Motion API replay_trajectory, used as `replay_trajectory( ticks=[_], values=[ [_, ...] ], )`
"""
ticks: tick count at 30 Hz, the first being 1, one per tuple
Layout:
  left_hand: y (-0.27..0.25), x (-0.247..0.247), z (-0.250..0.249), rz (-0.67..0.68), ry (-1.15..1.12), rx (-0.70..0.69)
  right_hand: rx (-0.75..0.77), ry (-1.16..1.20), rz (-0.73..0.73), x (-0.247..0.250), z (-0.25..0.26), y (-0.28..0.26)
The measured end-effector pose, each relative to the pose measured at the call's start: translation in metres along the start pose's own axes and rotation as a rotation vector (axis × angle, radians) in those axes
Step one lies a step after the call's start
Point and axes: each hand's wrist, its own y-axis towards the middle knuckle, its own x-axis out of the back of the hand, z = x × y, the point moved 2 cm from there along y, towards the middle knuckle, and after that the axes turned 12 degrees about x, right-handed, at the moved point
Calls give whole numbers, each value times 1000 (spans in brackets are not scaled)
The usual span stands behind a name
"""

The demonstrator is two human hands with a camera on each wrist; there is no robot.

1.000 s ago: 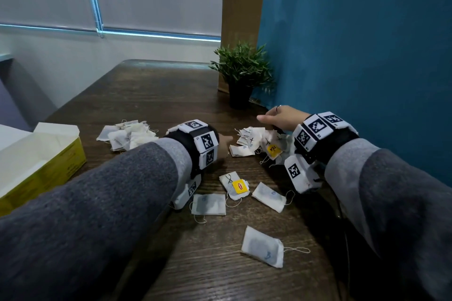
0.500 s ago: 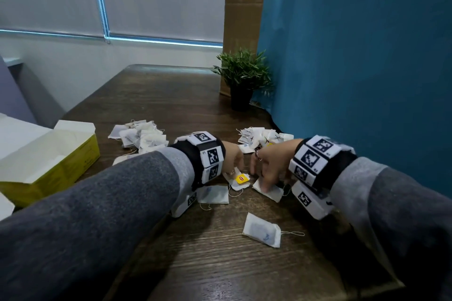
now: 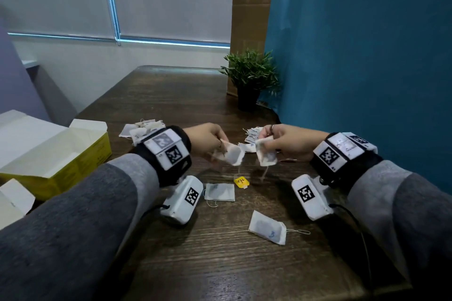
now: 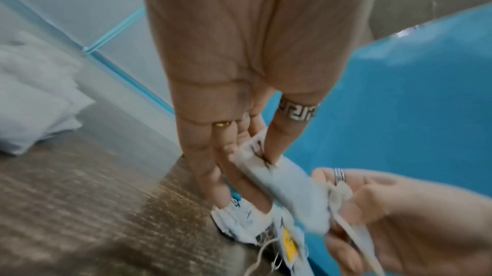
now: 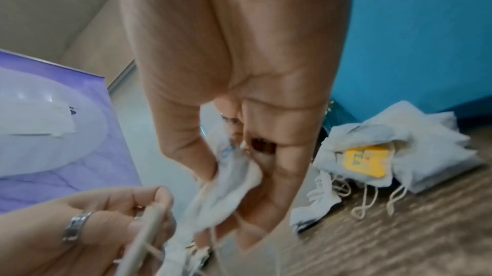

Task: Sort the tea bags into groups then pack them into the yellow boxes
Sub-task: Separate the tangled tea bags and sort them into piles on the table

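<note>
Two tea bags are held up over a dark wooden table [image 3: 171, 264], one in each hand, with sorting under way and packing not yet begun. The left hand [image 3: 205, 139] is pinched on a white tea bag [image 3: 232, 155]; the right hand [image 3: 286, 142] is pinched on a second tea bag [image 3: 265, 156], and the two bags hang just apart above the table's middle. A yellow tag [image 3: 241, 181] dangles below them, apparently on the left bag's string. In the left wrist view the left-hand bag [image 4: 290, 188] is seen clamped between thumb and fingers.

Two sorted heaps lie at the far side: a left pile [image 3: 139, 127] behind the left wrist and a right pile [image 3: 252, 134] near the teal wall. Two loose bags remain near the person, one [image 3: 219, 192] beside the left wrist camera and one [image 3: 267, 227] nearer still. An open yellow box [image 3: 80, 161] waits at the left edge, well apart from the hands.

For the step to be done well, the marks on each bag would best be read before release, since the printing is faint and blurred here. Strings are judged the main hazard: a tag could be caught on the other bag, so the bags should be drawn apart before each is laid flat on its matching pile. The thin paper should be gripped lightly at an edge.
</note>
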Motion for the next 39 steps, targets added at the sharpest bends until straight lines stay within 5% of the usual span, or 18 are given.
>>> replay_trajectory(
  ticks=[3,6,10,14,16,19,24,26,29,33,36,39],
  values=[
    [-12,12,11,4,-403,-19,21,26,89,-20,4,2],
    [-24,24,18,-19,-719,-50,-39,-266,288,-45,12,6],
    [-40,39,30,244,-1165,11,-95,-762,478,-74,18,9],
    [-49,42,47,478,-1340,16,-31,-986,488,-86,18,12],
    [-52,41,50,549,-1348,-12,48,-978,412,-82,25,11],
    [-52,40,49,573,-1361,-32,264,-788,98,-68,39,13],
    [-52,35,46,331,-1168,36,800,-726,-459,-56,59,3],
    [-53,30,43,306,-1051,62,991,-777,-515,-57,63,-2],
    [-57,22,36,390,-945,43,1073,-801,-510,-63,63,-4],
    [-60,18,31,252,-830,-55,1007,-690,-412,-69,60,-3],
    [-57,24,34,98,-810,-90,641,-444,-352,-60,57,4],
    [-57,30,36,15,-853,-70,280,199,-261,-55,53,5]
  ],
)
